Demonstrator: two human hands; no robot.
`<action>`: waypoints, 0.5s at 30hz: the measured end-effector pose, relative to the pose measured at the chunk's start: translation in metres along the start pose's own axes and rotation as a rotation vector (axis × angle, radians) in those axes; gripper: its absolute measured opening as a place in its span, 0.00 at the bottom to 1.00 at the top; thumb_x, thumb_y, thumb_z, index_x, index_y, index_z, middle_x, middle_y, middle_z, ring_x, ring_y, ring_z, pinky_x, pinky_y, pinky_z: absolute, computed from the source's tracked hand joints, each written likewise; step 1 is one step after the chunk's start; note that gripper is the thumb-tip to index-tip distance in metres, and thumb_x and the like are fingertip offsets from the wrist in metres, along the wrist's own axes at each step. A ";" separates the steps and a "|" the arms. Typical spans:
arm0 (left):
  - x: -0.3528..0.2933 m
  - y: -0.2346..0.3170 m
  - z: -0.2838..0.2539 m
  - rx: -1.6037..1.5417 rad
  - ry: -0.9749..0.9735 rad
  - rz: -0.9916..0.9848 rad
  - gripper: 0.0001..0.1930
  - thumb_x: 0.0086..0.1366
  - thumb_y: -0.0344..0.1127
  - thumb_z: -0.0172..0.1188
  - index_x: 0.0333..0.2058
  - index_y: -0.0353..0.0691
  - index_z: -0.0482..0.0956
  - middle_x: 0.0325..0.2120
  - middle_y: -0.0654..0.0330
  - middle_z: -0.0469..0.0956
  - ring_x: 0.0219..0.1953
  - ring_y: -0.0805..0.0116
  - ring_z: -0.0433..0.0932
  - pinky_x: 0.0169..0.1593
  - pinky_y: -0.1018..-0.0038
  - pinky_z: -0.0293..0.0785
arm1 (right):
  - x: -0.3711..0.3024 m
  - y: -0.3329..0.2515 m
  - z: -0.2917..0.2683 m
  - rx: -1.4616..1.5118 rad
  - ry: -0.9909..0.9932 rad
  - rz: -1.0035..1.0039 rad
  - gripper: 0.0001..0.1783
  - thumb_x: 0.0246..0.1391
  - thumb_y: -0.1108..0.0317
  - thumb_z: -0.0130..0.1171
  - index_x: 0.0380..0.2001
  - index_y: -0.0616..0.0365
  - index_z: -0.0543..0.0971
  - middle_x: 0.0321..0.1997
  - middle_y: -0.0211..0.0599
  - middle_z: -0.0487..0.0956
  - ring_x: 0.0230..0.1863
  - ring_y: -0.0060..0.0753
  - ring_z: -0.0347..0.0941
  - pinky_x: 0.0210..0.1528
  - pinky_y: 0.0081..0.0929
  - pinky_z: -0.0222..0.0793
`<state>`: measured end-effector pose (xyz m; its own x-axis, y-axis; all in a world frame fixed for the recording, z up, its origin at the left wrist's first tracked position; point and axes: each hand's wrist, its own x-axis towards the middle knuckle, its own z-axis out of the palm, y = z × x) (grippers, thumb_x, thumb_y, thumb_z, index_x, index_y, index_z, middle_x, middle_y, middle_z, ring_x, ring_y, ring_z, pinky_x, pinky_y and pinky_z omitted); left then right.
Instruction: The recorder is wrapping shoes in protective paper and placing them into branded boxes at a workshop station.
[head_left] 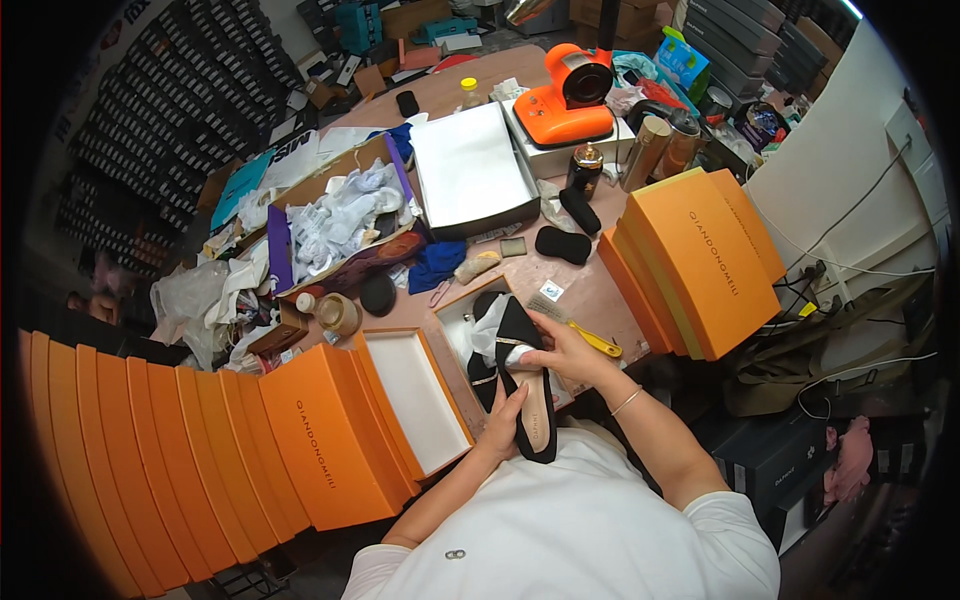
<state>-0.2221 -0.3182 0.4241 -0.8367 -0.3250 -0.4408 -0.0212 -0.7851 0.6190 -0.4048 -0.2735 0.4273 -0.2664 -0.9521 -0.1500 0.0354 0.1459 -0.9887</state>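
A black mule shoe [540,410] with a beige insole is between my two hands, its toe pointing away from me. My left hand [503,425] is closed around the shoe's side near the heel. My right hand [568,352] grips the toe end, with the thumb at the opening beside some white tissue paper [487,328]. Just beyond and to the left, an open shoebox [446,318] holds another black shoe [483,372], partly covered by the tissue and the held shoe. An orange-edged box lid [415,400] lies left of this box.
Stacked orange shoeboxes stand at left [318,440] and right [700,265]. A yellow-handled cutter [595,340] lies right of my hand. Farther back are a carton of crumpled tissue [290,250], a white-topped box [470,165], a black brush [563,246] and an orange device [565,100].
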 end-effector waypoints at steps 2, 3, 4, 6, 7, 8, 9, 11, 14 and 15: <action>0.008 -0.009 0.008 -0.004 0.046 0.045 0.25 0.68 0.46 0.50 0.59 0.46 0.56 0.44 0.57 0.70 0.44 0.63 0.77 0.44 0.66 0.79 | 0.001 -0.018 0.004 -0.427 0.061 -0.103 0.41 0.49 0.60 0.66 0.62 0.67 0.59 0.54 0.61 0.72 0.55 0.53 0.71 0.54 0.36 0.67; 0.013 -0.013 0.012 -0.007 0.072 0.070 0.24 0.69 0.46 0.50 0.59 0.46 0.56 0.44 0.57 0.70 0.44 0.63 0.77 0.44 0.67 0.79 | 0.000 -0.018 -0.002 -0.484 0.093 -0.139 0.39 0.50 0.60 0.65 0.61 0.67 0.61 0.54 0.62 0.72 0.55 0.55 0.70 0.54 0.38 0.67; 0.014 -0.006 0.025 0.045 0.057 0.074 0.23 0.69 0.44 0.50 0.58 0.46 0.57 0.46 0.58 0.70 0.45 0.65 0.76 0.45 0.69 0.77 | -0.001 -0.017 -0.007 -0.532 0.130 -0.176 0.38 0.51 0.60 0.64 0.59 0.68 0.62 0.53 0.63 0.71 0.54 0.58 0.69 0.54 0.39 0.66; 0.032 -0.029 0.011 0.043 0.039 0.017 0.26 0.69 0.46 0.50 0.61 0.46 0.55 0.50 0.59 0.68 0.49 0.67 0.73 0.50 0.70 0.74 | 0.002 -0.005 -0.017 -0.607 0.160 -0.214 0.33 0.53 0.60 0.62 0.56 0.69 0.66 0.52 0.64 0.72 0.54 0.60 0.69 0.54 0.42 0.66; 0.040 -0.033 0.013 0.090 0.057 0.032 0.27 0.70 0.46 0.50 0.62 0.45 0.54 0.52 0.59 0.67 0.50 0.68 0.72 0.52 0.70 0.72 | 0.007 0.003 -0.031 -0.629 0.119 -0.194 0.34 0.53 0.60 0.62 0.57 0.70 0.65 0.51 0.64 0.73 0.53 0.60 0.70 0.54 0.42 0.67; 0.044 -0.033 0.013 0.216 0.078 -0.038 0.31 0.70 0.49 0.49 0.65 0.44 0.49 0.54 0.57 0.66 0.52 0.67 0.71 0.55 0.70 0.69 | 0.012 0.009 -0.046 -0.633 0.122 -0.163 0.34 0.53 0.60 0.62 0.57 0.69 0.65 0.51 0.64 0.73 0.53 0.61 0.70 0.53 0.42 0.67; 0.040 -0.023 0.018 0.327 0.107 -0.018 0.33 0.70 0.49 0.49 0.66 0.42 0.48 0.54 0.56 0.66 0.53 0.67 0.69 0.56 0.70 0.67 | 0.018 0.015 -0.064 -0.638 0.123 -0.133 0.34 0.53 0.61 0.62 0.57 0.69 0.64 0.51 0.64 0.73 0.52 0.61 0.70 0.53 0.42 0.67; 0.042 -0.033 -0.012 0.613 0.194 0.277 0.32 0.69 0.44 0.52 0.65 0.38 0.52 0.54 0.53 0.66 0.55 0.64 0.69 0.56 0.70 0.66 | 0.033 0.027 -0.093 -0.679 0.213 -0.026 0.33 0.52 0.63 0.62 0.57 0.68 0.65 0.49 0.64 0.73 0.51 0.61 0.71 0.52 0.42 0.67; 0.028 0.002 -0.045 1.199 0.584 0.564 0.28 0.64 0.37 0.56 0.60 0.31 0.61 0.54 0.42 0.65 0.57 0.48 0.65 0.60 0.62 0.62 | 0.052 0.035 -0.101 -1.048 0.086 0.070 0.31 0.50 0.68 0.62 0.57 0.65 0.66 0.52 0.59 0.71 0.55 0.60 0.67 0.56 0.44 0.65; 0.030 0.004 -0.066 1.338 0.630 0.592 0.26 0.62 0.33 0.57 0.57 0.31 0.65 0.55 0.43 0.65 0.58 0.48 0.64 0.61 0.60 0.61 | 0.058 0.034 -0.081 -1.179 0.168 -0.245 0.32 0.48 0.68 0.63 0.56 0.64 0.66 0.56 0.57 0.68 0.60 0.58 0.62 0.60 0.43 0.61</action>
<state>-0.2115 -0.3662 0.3707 -0.5583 -0.8255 0.0829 -0.5179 0.4248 0.7425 -0.4969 -0.3016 0.3854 -0.2678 -0.9549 0.1286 -0.9075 0.2051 -0.3666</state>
